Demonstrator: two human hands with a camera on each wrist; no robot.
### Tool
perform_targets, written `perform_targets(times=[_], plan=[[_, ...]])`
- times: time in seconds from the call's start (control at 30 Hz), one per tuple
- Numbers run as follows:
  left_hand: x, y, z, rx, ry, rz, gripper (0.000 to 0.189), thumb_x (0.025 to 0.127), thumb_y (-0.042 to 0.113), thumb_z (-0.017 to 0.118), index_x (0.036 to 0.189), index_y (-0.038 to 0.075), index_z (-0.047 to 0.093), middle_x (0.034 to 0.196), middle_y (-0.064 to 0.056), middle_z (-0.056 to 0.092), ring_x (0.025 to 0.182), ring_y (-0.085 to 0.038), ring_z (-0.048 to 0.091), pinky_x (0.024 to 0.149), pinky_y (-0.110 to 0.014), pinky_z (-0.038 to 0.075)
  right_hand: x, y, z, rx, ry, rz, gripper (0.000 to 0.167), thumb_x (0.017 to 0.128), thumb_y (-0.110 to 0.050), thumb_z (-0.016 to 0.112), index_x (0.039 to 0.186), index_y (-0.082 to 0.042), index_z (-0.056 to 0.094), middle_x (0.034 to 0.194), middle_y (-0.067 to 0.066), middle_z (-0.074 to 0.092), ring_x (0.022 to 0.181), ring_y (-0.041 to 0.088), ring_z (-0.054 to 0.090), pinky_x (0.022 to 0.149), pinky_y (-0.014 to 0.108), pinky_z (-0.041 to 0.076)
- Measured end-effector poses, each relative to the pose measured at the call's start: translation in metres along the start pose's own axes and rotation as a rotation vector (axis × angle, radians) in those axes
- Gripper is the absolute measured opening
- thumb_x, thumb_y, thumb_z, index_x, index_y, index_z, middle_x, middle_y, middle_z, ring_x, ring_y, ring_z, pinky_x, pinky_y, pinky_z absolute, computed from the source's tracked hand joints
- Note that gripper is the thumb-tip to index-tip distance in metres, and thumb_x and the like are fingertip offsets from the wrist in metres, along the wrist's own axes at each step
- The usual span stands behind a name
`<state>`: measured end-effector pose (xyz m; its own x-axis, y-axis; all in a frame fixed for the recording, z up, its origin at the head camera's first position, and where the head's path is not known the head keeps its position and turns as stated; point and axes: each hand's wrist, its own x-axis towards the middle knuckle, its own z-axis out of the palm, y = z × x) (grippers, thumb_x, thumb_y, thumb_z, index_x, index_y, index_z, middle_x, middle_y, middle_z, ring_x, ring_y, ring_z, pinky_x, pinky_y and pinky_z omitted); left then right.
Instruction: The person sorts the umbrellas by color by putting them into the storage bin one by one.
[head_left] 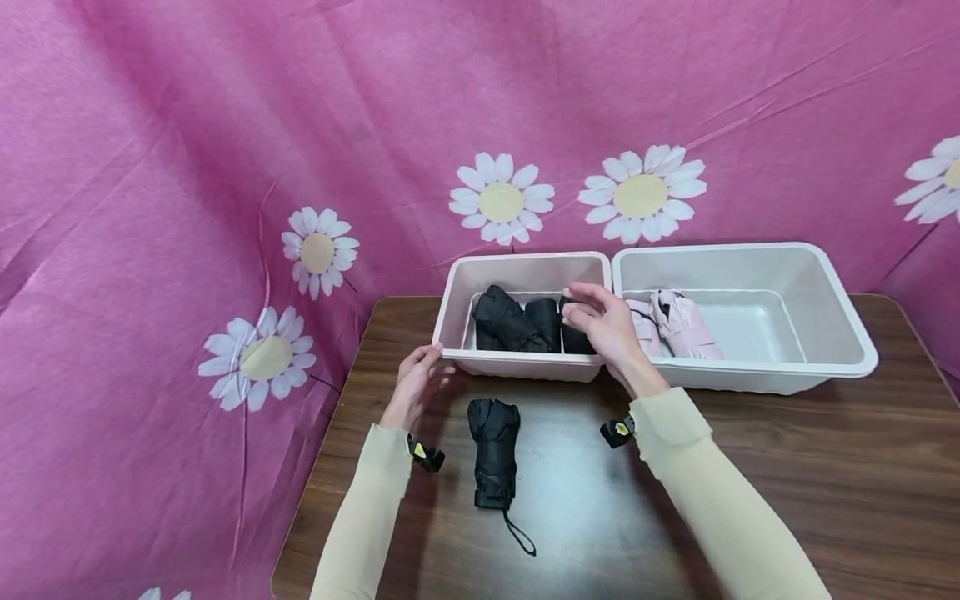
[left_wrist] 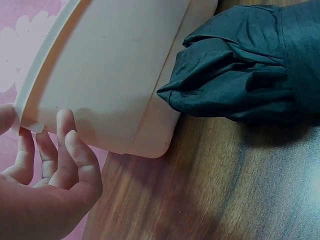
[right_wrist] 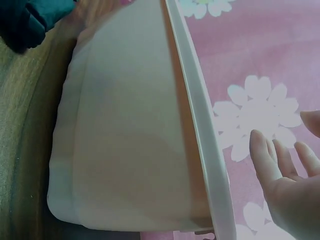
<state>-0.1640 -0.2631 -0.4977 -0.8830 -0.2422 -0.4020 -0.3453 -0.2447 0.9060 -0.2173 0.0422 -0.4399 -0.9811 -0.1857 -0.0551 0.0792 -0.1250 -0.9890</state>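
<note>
My left hand (head_left: 416, 385) grips the front left corner of a white plastic bin (head_left: 517, 360); the left wrist view has the thumb over the rim and the fingers beneath it. Over the right end of that bin hovers my right hand (head_left: 609, 329), fingers spread and holding nothing. Inside lie several folded black umbrellas (head_left: 501, 321), the rightmost partly hidden by the right hand. Another folded black umbrella (head_left: 495, 454) rests on the table in front, its wrist loop towards me; its gathered end (left_wrist: 225, 65) shows in the left wrist view.
A longer white bin (head_left: 832, 367) stands against the first one's right side, with folded pink umbrellas (head_left: 686, 327) at its left end. Both are on a brown wooden table (head_left: 787, 467). Behind hangs a pink cloth (head_left: 405, 100) with white daisies.
</note>
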Motion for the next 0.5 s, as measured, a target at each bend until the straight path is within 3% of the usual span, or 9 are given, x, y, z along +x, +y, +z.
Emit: perform_targets(times=[0.2,0.5], plan=[[0.001,0.0,-0.001,0.013,-0.003,-0.008,0.014,0.095,0.024,0.06,0.101,0.013,0.055,0.082,0.007,0.066,0.065,-0.011,0.065,0.062,-0.024,0.049,-0.007,0.0,0.003,0.049,0.007,-0.016,0.043,0.091,0.006,0.055,0.133,0.01,0.045,0.106,-0.005,0.062,0.086,0.0,0.066,0.079,0.023,0.057],[0.001,0.004,-0.001,0.054,0.024,-0.062,0.018,0.096,0.028,0.06,0.106,0.013,0.057,0.085,0.004,0.066,0.069,-0.011,0.065,0.065,-0.025,0.051,-0.032,0.001,0.02,0.028,0.0,0.014,0.037,0.09,0.004,0.059,0.126,0.006,0.051,0.094,-0.009,0.065,0.08,0.001,0.065,0.075,0.024,0.058]])
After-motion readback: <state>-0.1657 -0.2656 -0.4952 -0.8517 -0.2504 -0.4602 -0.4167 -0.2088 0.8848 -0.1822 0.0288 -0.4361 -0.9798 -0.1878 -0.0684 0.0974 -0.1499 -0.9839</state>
